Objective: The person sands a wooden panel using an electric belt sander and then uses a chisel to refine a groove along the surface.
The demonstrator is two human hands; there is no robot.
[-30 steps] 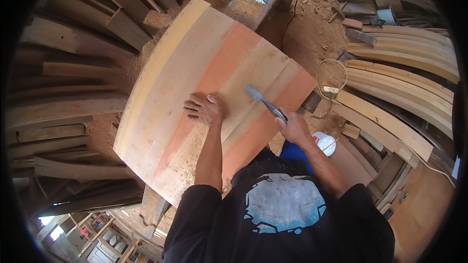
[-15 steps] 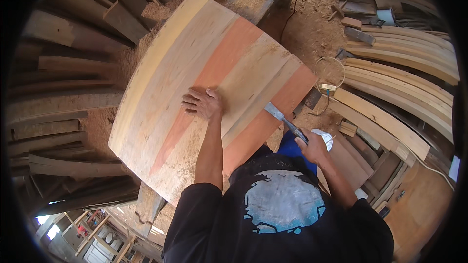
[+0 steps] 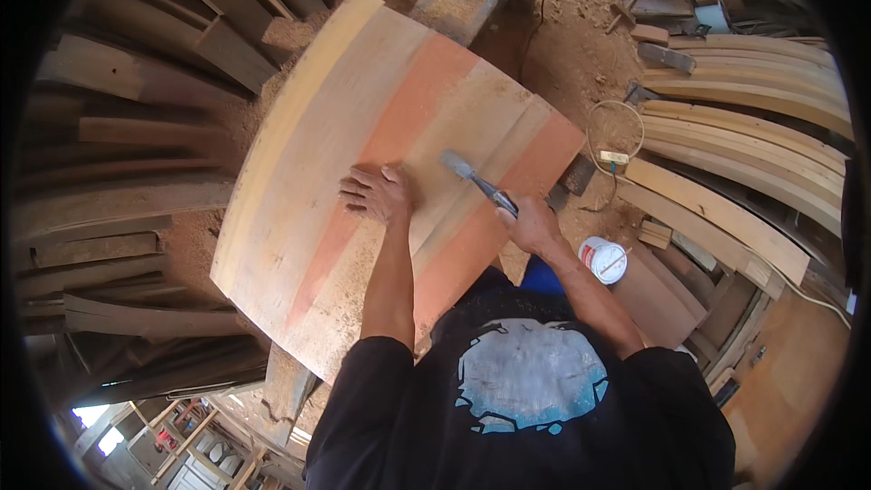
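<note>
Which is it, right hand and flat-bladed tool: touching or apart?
Touching. The head view shows the right hand closed around the dark handle of the flat-bladed tool.

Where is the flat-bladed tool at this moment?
In the head view, the flat-bladed tool is just right of centre, in the right hand, its blade over the striped wooden panel and right of the left hand.

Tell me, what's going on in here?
A person's right hand grips a flat-bladed tool by its dark handle, its blade at the middle of a wide, striped wooden panel; whether it touches is unclear. The left hand lies on the panel, palm down. Sawdust is scattered across the panel.
</note>
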